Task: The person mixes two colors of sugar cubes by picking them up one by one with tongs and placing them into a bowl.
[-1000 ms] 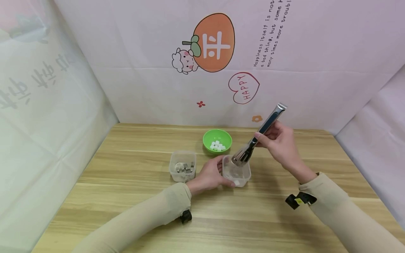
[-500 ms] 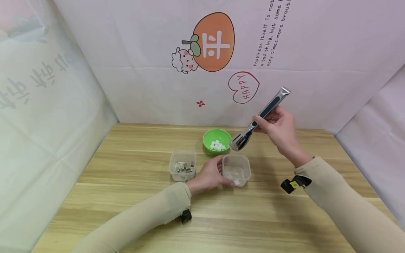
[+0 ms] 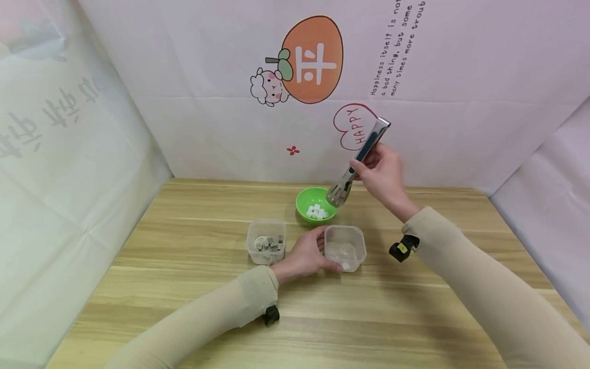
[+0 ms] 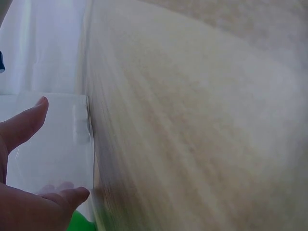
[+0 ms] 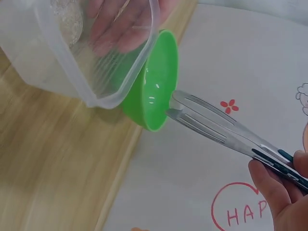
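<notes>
My right hand pinches a pair of metal tongs with dark handle inlays. Their slotted tips overlap the right rim of the green bowl, where several white cubes lie. In the right wrist view the two tong arms slant down to tips close at the bowl's mouth. My left hand grips the left side of a clear plastic box, thumb at the front and fingers behind. One white cube shows at the box's front, near the thumb. The left wrist view has the box wall beside thumb and fingers.
Left of my left hand stands a second clear box with several grey metallic cubes in it. The wooden table ends at a printed white cloth backdrop, just behind the bowl.
My right hand has lifted the tongs out of the clear box and carried them up and left to the green bowl's rim. The left hand and the box have stayed put.
</notes>
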